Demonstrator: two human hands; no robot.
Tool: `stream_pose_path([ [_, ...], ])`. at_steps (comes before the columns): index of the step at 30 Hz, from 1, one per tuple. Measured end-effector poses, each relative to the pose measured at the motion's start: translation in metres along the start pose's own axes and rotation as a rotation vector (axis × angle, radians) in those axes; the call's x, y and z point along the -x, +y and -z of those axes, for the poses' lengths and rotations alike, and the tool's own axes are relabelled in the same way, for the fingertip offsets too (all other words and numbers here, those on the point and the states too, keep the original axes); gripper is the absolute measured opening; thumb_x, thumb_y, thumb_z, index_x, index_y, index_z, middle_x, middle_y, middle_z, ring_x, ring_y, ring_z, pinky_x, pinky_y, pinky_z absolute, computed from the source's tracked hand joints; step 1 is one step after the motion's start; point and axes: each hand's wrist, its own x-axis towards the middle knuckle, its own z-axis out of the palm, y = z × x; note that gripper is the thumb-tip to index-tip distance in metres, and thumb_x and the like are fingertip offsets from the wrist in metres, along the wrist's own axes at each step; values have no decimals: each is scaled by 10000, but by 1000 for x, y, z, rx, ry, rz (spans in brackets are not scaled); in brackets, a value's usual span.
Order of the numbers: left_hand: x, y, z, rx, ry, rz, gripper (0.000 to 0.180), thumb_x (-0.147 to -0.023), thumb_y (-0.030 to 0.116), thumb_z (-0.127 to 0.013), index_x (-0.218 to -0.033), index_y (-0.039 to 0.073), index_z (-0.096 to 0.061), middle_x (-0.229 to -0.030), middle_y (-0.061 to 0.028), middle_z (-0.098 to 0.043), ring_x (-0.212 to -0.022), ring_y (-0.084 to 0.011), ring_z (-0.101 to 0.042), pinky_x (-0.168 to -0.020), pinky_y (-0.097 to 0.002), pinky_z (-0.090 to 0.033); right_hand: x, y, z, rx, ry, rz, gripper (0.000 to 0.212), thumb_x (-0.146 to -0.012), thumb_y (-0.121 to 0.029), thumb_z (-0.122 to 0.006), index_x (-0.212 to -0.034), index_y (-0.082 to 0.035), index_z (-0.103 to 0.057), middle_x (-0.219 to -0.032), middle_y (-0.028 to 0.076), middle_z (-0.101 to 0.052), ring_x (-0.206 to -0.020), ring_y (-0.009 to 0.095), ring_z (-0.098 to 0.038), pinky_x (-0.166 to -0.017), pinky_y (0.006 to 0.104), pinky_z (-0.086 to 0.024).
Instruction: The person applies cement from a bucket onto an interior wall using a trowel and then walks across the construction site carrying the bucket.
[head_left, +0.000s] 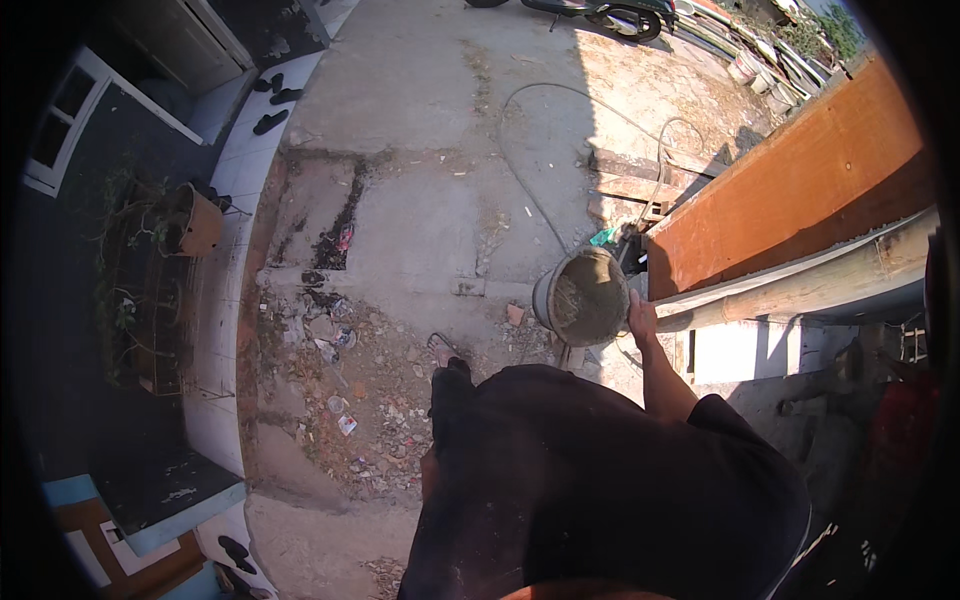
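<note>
My right hand (643, 322) grips the right rim of a grey bucket (544, 300), the arm stretched out ahead of me to the right. The bucket tilts so that its mouth faces me. Its inside is coated grey, and I cannot tell how much it holds. A sliver of skin shows at the left edge of my dark shirt, but my left hand is hidden. One sandalled foot (442, 350) is on the rubble just left of the bucket.
A hose (520, 190) curves over the concrete behind the bucket. An orange board (790, 190) and a bamboo pole (850, 265) flank the right. Broken rubble (390, 400) lies left of me, beside a tiled ledge (215, 330) with a plant pot (200, 222). A motorbike (625, 18) stands far off.
</note>
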Motion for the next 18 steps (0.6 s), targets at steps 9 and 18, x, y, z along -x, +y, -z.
stream_pose_path([
  [9,-103,350,13,-349,-137,-200,486,-957,429,-544,-1237,35,-594,-1084,-131,-667,-829,-276,-651,-669,-445,-496,49,-113,-73,-644,110,-669,550,-988,-534,-487,-691,-72,-512,-548,69,-511,-501,184,-582,-493,336,-479],
  [18,-171,611,-69,-506,-290,-219,560,-979,422,-512,-1416,80,-444,-1299,-134,-589,-1031,-304,-623,-766,-434,-499,111,-55,-185,-26,479,-906,706,-1009,-536,-378,-927,103,-668,-807,302,-675,-823,445,-680,-769,518,-534],
])
